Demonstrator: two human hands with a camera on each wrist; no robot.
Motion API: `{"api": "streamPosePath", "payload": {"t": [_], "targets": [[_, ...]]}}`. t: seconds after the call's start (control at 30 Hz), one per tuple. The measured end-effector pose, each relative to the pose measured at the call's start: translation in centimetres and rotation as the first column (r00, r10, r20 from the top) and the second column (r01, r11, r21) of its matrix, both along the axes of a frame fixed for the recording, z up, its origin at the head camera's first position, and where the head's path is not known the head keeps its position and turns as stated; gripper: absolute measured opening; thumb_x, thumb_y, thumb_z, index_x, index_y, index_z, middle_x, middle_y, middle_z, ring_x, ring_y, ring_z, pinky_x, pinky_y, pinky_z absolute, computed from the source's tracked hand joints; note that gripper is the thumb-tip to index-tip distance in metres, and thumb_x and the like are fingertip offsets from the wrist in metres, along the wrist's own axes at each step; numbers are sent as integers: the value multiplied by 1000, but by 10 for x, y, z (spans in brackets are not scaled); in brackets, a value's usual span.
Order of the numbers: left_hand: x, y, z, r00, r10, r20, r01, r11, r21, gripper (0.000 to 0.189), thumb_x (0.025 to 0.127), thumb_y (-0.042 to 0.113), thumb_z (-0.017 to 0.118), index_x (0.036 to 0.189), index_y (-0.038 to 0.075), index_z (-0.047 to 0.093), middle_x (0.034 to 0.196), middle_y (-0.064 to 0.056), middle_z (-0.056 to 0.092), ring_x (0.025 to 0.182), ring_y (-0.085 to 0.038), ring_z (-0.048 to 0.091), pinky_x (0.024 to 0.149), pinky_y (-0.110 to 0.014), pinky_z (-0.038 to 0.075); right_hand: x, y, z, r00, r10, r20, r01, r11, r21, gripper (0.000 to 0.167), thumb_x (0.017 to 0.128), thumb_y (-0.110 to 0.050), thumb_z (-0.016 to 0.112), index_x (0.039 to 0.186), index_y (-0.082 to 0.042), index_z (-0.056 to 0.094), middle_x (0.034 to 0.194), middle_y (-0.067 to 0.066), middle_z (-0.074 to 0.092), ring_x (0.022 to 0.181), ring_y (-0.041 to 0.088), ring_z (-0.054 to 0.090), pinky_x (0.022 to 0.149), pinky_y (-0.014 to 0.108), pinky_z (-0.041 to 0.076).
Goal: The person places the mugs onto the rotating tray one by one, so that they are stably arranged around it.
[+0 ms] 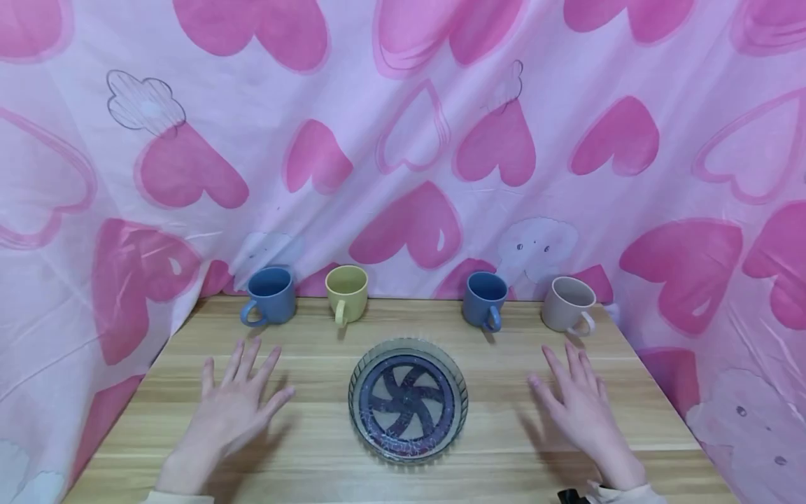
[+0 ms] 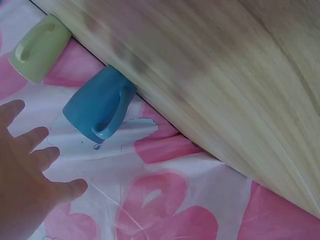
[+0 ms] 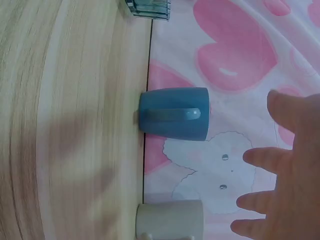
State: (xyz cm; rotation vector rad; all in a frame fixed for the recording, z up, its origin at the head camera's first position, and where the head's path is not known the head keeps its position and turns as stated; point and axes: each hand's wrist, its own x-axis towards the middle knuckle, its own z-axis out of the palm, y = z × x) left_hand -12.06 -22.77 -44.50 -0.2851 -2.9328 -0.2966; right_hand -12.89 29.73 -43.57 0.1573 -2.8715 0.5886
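Observation:
My left hand hovers over the left part of the table with its fingers spread, holding nothing. On the other side my right hand is spread the same way and also holds nothing. Between them sits a round ribbed glass dish with a dark pinwheel pattern inside. Beyond the left hand stand a blue mug and a yellow-green mug. A second blue mug and a pale grey mug are beyond the right hand. All these mugs are upright.
The wooden table reaches back to a pink heart-patterned cloth, which hangs behind it and along both sides. The mugs stand in a row near the table's back edge, just in front of the cloth.

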Motion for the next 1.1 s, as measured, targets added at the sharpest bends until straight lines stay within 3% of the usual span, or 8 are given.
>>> {"api": "streamPosePath", "payload": {"t": [0.2, 0.43, 0.6, 0.67, 0.73, 0.9, 1.0, 1.1], "targets": [[-2, 4, -2, 1000, -11, 24, 10, 1000, 23, 73, 97, 62, 40, 149, 11, 41, 156, -25, 22, 144, -44, 11, 106, -71, -11, -9, 7, -8, 988, 74, -134, -94, 985, -145, 49, 97, -24, 62, 137, 1, 50, 147, 38, 26, 129, 62, 24, 94, 79, 22], [-5, 16, -6, 995, -47, 88, 43, 998, 54, 77, 95, 67, 39, 148, 11, 42, 155, -24, 25, 144, -45, 13, 108, -71, -2, -17, 13, -17, 994, 92, -53, -105, 928, -357, 39, 101, -20, 56, 133, 2, 53, 148, 31, 29, 129, 51, 34, 94, 62, 43], [-7, 26, -8, 989, -113, 96, 103, 989, 105, 71, 95, 61, 47, 144, 9, 49, 151, -23, 34, 142, -44, 20, 108, -71, 12, -21, 16, -23, 990, 113, 86, -32, 769, -639, 40, 104, -23, 48, 133, 4, 52, 135, 23, 47, 110, 21, 57, 84, 34, 54], [-8, 30, -8, 986, -134, 95, 123, 985, 120, 67, 96, 58, 50, 142, 8, 51, 149, -23, 38, 140, -44, 25, 107, -70, 17, -22, 17, -25, 983, 122, 139, 15, 698, -716, 42, 105, -26, 47, 134, 5, 50, 132, 20, 49, 104, 11, 60, 84, 35, 55], [-10, 34, -9, 983, -148, 110, 133, 983, 129, 67, 96, 58, 50, 141, 8, 52, 148, -23, 40, 139, -43, 28, 107, -68, 21, -24, 19, -26, 977, 119, 176, 51, 671, -740, 45, 105, -28, 46, 135, 5, 48, 133, 13, 50, 108, 6, 59, 87, 35, 54], [-16, 48, -10, 965, -197, 171, 171, 973, 153, 66, 97, 56, 49, 140, 7, 52, 144, -23, 44, 134, -42, 38, 106, -64, 30, -34, 29, -29, 965, 115, 235, 117, 611, -783, 45, 106, -26, 45, 134, 9, 45, 113, -6, 62, 105, 14, 61, 86, 34, 54], [-22, 59, -8, 951, -224, 212, 194, 969, 151, 64, 98, 54, 48, 140, 6, 52, 142, -22, 48, 131, -41, 43, 105, -61, 33, -44, 42, -29, 962, 114, 248, 147, 547, -824, 34, 105, -24, 46, 125, 2, 54, 98, -8, 68, 97, 14, 65, 81, 31, 55], [-27, 68, -5, 935, -239, 263, 197, 964, 177, 64, 98, 53, 49, 141, 6, 52, 141, -20, 49, 130, -39, 45, 106, -58, 34, -54, 56, -29, 962, 125, 243, 166, 440, -883, 22, 104, -20, 48, 113, -8, 64, 92, -6, 70, 89, 13, 68, 74, 31, 58]]}}
